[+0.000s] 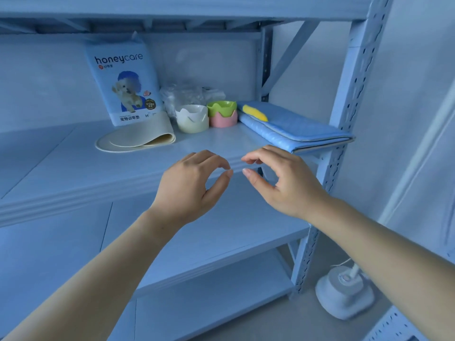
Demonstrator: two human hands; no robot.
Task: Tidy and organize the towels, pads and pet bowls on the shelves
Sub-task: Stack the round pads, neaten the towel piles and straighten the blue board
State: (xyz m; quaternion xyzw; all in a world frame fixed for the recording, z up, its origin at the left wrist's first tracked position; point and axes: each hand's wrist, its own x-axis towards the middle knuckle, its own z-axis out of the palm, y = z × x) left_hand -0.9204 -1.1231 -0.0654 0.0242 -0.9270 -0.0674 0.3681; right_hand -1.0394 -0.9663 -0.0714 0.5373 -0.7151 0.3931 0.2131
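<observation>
Your left hand (194, 183) and right hand (283, 180): loosely curled, empty.
The folded blue quilted pad (295, 126) runs back-left to front-right.

Pale metal shelf (73, 168) across mid-frame carries, left to right, upright pad pack (123, 82), folded cream mat (134, 139) before it, clear plastic bag (184, 94) behind, white bowl (192, 119), pink bowl (224, 121) under green bowl (221, 107), folded blue pad (302, 130) at right edge.
</observation>
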